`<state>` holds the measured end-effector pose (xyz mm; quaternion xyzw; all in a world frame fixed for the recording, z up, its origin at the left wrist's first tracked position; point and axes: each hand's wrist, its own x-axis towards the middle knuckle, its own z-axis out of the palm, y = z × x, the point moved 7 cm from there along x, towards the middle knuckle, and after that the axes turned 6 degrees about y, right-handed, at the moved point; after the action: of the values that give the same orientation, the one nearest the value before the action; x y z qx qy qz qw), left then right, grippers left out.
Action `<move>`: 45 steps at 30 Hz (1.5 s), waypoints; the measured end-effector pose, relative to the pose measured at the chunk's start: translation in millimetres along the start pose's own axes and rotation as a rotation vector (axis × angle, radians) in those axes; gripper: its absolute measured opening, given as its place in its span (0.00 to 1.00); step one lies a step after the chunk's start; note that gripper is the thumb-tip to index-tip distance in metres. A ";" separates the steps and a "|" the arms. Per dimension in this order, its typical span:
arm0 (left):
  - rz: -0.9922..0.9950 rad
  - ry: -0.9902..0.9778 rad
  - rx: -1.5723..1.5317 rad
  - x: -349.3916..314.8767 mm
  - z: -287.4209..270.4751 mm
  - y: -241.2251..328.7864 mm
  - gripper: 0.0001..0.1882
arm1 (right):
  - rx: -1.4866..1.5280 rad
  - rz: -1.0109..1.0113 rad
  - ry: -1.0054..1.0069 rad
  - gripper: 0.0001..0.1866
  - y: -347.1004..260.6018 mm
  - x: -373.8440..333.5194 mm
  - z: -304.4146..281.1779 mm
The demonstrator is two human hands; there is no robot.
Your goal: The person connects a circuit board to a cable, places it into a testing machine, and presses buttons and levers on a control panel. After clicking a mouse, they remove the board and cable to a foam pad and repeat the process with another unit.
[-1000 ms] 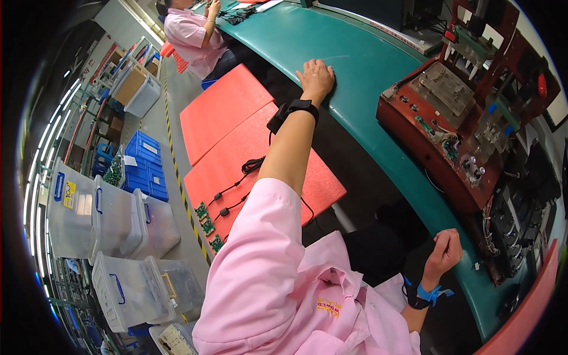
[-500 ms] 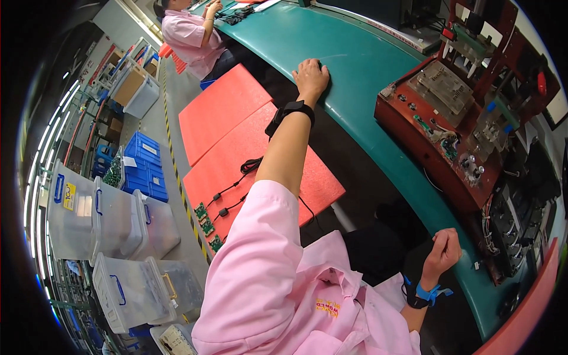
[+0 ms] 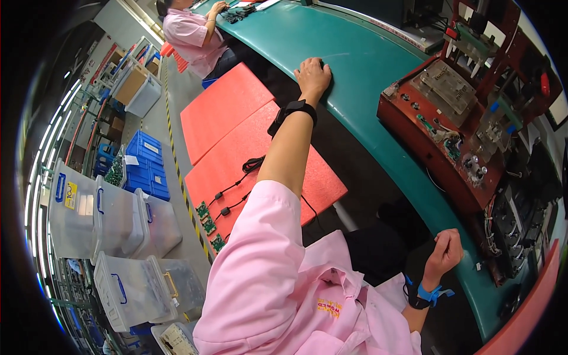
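Observation:
My left hand is stretched far forward and rests at the near edge of the green bench. Its fingers are bent a little and spread, and a small dark patch shows by the fingertips that I cannot make out. A black band circles that wrist. Closer to my body, my right hand is closed in a fist by the bench edge; whatever may be inside it is hidden. A blue strap wraps its wrist. Beneath my left arm, red foam boards carry black cables and small green circuit boards.
A red test fixture with clamps and wiring stands on the bench at right. At the far left end a person in pink handles black cables. Clear lidded bins and blue crates line the floor beyond a striped line.
Both hands hold nearly the same places; the whole view has shifted slightly. The co-worker's hands have lowered toward the bench.

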<state>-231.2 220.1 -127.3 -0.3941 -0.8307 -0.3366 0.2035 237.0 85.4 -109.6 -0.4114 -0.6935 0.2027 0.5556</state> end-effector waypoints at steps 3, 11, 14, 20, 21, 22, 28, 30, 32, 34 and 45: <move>-0.007 -0.001 -0.001 0.1 0.1 -0.3 0.15 | -0.004 -0.004 -0.003 0.10 -0.6 0.2 -0.1; -0.033 -0.054 0.010 0.0 -1.1 -0.2 0.18 | 0.000 -0.010 -0.003 0.10 -1.0 0.0 0.4; -0.036 -0.060 0.011 0.1 -2.0 0.3 0.18 | 0.001 -0.006 -0.006 0.10 0.4 -0.4 0.2; -0.030 -0.052 0.006 0.0 -1.6 0.2 0.18 | 0.009 -0.004 -0.019 0.09 2.2 -0.9 -0.2; -0.021 -0.037 -0.001 0.0 -2.2 0.6 0.17 | 0.010 -0.002 -0.020 0.09 2.3 -1.0 -0.1; -0.013 -0.021 -0.008 -0.1 -2.8 1.1 0.16 | 0.011 -0.001 -0.020 0.09 2.4 -1.1 0.0; -0.012 -0.015 -0.019 -0.6 -1.6 0.5 0.15 | 0.018 0.002 -0.012 0.09 3.2 -1.1 -0.4; -0.011 -0.010 -0.020 -0.4 -1.9 0.5 0.15 | 0.008 -0.014 -0.018 0.08 2.7 -1.1 -0.3; -0.006 0.003 -0.021 -0.1 -2.6 0.9 0.15 | 0.008 -0.012 -0.019 0.08 3.1 -1.3 -0.5; -0.008 -0.002 -0.010 -0.1 -2.2 0.5 0.15 | 0.008 -0.005 -0.021 0.08 3.7 -1.5 -0.4; -0.036 -0.055 -0.008 0.6 -1.9 -0.6 0.18 | 0.003 -0.010 -0.019 0.07 3.0 -0.7 -0.7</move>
<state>-231.9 218.8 -125.9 -0.3889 -0.8415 -0.3328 0.1728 238.7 86.4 -112.0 -0.4051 -0.7006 0.2049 0.5505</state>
